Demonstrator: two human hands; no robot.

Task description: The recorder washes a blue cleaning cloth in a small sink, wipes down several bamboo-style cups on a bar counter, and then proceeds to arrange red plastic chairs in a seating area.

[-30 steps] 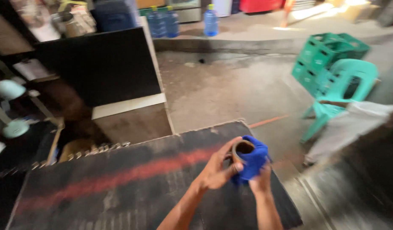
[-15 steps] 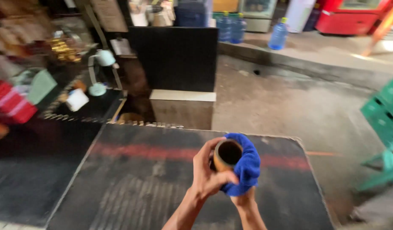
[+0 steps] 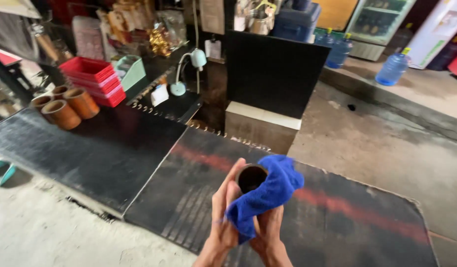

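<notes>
I hold a small brown tube-shaped cup (image 3: 250, 177) over a dark tabletop (image 3: 337, 222), its open mouth facing me. My left hand (image 3: 225, 210) grips the cup's left side, thumb along the rim. My right hand (image 3: 271, 232) wraps a blue cloth (image 3: 268, 193) around the cup's right side and underside. The cloth covers most of the cup's wall, so only the rim and dark inside show.
Several similar brown cups (image 3: 65, 106) lie on a second dark table (image 3: 90, 148) at left, beside stacked red trays (image 3: 92, 79). A small white desk lamp (image 3: 189, 69) and a black panel (image 3: 273, 71) stand behind. Blue water jugs (image 3: 392, 69) sit on the concrete floor (image 3: 386, 143) at right.
My view has swung to the left, bringing the second table, brown cups and red trays into sight. Both hands keep the cup and cloth, the cloth shifted a little around it.
</notes>
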